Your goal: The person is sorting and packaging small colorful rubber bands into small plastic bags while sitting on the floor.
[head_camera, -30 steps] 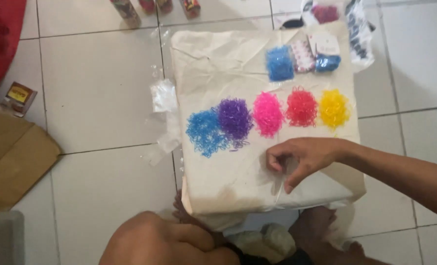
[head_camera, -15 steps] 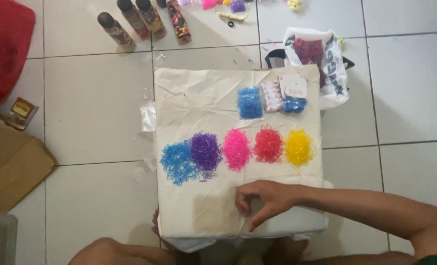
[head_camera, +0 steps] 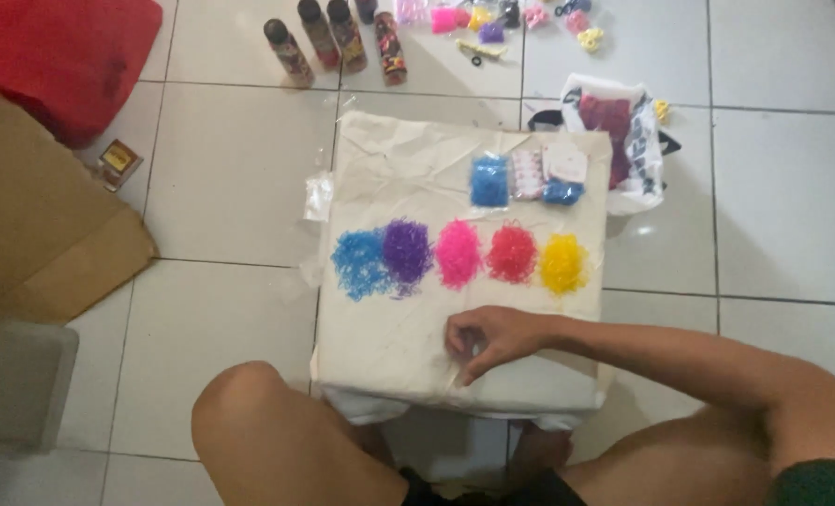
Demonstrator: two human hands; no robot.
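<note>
Five small heaps of tiny elastic bands lie in a row on a white cloth-covered surface (head_camera: 389, 169): blue (head_camera: 359, 264), purple (head_camera: 406, 251), pink (head_camera: 458, 253), red (head_camera: 512, 253) and yellow (head_camera: 562, 264). My right hand (head_camera: 487, 339) rests on the cloth just below the pink and red heaps. Its fingers are curled and pinched on what looks like a small clear plastic bag (head_camera: 462, 375). My left hand is out of view. My bare knee (head_camera: 277, 431) shows at the lower left.
Small packets, blue and pale (head_camera: 528, 176), sit at the cloth's far side, with a plastic shopping bag (head_camera: 623, 141) behind them. Several bottles (head_camera: 338, 37) and hair accessories (head_camera: 502, 19) lie on the tiled floor. Cardboard (head_camera: 43, 225) and a red cushion (head_camera: 61, 52) are at the left.
The view has tilted up, bringing the bottles and accessories into sight. My right hand stays below the pink and red heaps, fingers still pinched.
</note>
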